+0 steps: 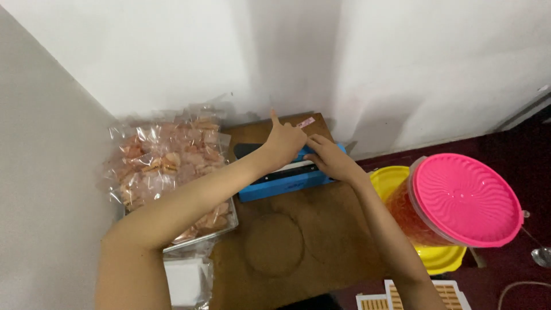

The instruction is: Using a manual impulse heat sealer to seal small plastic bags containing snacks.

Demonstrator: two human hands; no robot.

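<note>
My brown tabletop (321, 241) sits in the wall corner | blue sealer (287, 181) lies at its back | metal tray (221, 227) heaped with bagged snacks (166, 161) on my left | dark red floor (516, 275) carries the pink-lidded jar (465, 198)

Blue heat sealer (287, 185) (arm lowered) flat on brown table (321, 229)

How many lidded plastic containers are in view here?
2. One clear jar with a pink lid lies tilted at the right of the brown table. A yellow container sits behind and beneath it, mostly hidden. Others may lie out of frame.
</note>
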